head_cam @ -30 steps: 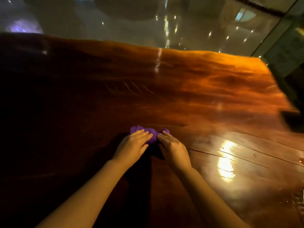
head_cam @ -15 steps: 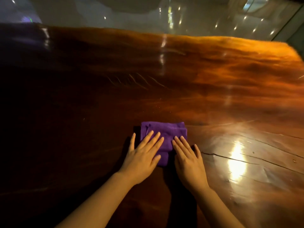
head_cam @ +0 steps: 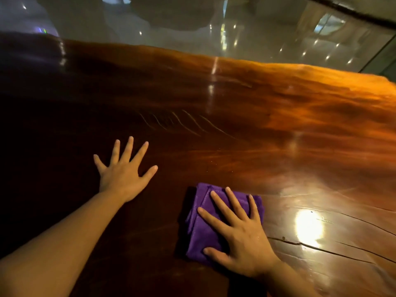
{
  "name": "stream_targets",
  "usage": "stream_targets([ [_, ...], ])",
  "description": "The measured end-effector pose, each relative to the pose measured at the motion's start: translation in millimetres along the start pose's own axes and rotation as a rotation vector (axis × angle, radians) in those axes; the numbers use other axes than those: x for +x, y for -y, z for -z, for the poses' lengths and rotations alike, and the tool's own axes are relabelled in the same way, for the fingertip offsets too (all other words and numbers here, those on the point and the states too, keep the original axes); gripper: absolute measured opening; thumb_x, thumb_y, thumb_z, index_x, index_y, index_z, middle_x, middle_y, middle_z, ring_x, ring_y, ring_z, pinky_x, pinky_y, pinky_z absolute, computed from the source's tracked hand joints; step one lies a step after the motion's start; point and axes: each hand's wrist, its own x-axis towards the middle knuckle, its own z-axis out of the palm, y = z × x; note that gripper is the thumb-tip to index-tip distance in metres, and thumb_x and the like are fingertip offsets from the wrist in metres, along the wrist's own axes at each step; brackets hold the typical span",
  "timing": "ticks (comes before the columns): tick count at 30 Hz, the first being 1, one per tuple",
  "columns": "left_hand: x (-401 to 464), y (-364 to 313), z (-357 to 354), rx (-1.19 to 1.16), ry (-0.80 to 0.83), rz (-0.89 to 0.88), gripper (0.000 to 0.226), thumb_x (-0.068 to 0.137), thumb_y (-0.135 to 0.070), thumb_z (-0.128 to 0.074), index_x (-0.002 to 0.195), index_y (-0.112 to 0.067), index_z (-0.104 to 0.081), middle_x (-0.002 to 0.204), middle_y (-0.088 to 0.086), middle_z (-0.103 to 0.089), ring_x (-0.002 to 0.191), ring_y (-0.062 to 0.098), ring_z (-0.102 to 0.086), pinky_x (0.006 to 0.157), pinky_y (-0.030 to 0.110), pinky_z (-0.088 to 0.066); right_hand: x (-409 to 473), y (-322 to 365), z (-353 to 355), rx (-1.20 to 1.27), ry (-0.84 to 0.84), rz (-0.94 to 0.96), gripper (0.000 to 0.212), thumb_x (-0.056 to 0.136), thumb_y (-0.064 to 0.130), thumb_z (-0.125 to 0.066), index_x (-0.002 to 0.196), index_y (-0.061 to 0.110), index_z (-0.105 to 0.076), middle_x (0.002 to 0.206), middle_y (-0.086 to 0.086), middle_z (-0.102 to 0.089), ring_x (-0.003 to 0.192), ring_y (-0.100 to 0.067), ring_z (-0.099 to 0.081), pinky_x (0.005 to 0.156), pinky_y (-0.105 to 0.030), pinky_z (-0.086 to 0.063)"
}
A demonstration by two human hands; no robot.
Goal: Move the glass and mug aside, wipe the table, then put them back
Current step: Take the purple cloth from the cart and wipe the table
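A folded purple cloth (head_cam: 200,230) lies flat on the glossy dark wooden table (head_cam: 235,129). My right hand (head_cam: 240,234) presses down on the cloth with its fingers spread, covering the cloth's right half. My left hand (head_cam: 124,170) rests palm down on the bare wood to the left of the cloth, fingers spread, holding nothing. Neither a glass nor a mug is in view.
The table's far edge (head_cam: 192,50) runs across the upper part of the view, with a shiny tiled floor (head_cam: 214,24) beyond it. A bright lamp reflection (head_cam: 308,226) and cracks in the wood lie to the right of the cloth.
My left hand has come off the cloth and now lies on the bare wood to the left. The cloth was flattened from a bunch into a folded square under my right hand.
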Motion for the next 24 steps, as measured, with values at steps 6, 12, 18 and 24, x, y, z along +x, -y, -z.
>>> stream_targets([
  [6,2,-1,0,0.013,-0.041,0.003,0.07,0.078,-0.072,-0.015,0.135,-0.046,0.016,0.157,-0.001,0.01,0.142,0.026,0.014,0.107,0.068,-0.006,16,13,-5,0.027,-0.05,-0.265,0.076,0.074,0.081,-0.029,0.141,0.05,-0.014,0.156,0.005,-0.014,0.143,-0.026,-0.001,0.104,-0.067,-0.004],
  [12,3,0,-1,0.018,-0.046,0.013,0.072,0.07,-0.074,-0.003,0.134,-0.046,0.015,0.155,-0.002,0.011,0.142,0.026,0.012,0.106,0.069,-0.005,67,8,0,0.066,-0.135,-0.579,0.079,0.069,0.078,-0.037,0.14,0.05,-0.017,0.156,0.004,-0.009,0.143,-0.03,-0.001,0.101,-0.074,-0.011],
  [18,3,3,-3,0.035,-0.05,-0.017,0.074,0.075,-0.074,-0.015,0.141,-0.041,-0.009,0.153,0.002,-0.013,0.141,0.03,-0.01,0.099,0.073,-0.017,151,-57,17,0.057,-0.183,-0.732,0.078,0.072,0.077,-0.033,0.142,0.048,-0.01,0.159,0.002,-0.001,0.143,-0.028,0.009,0.104,-0.072,-0.004],
  [24,6,3,-4,0.043,-0.057,-0.039,0.074,0.075,-0.074,-0.019,0.141,-0.041,-0.012,0.153,0.003,-0.016,0.14,0.032,-0.015,0.097,0.074,-0.019,225,-96,30,0.035,-0.183,-0.692,0.075,0.075,0.076,-0.032,0.141,0.049,-0.01,0.159,0.002,-0.001,0.143,-0.03,0.007,0.103,-0.074,-0.003],
])
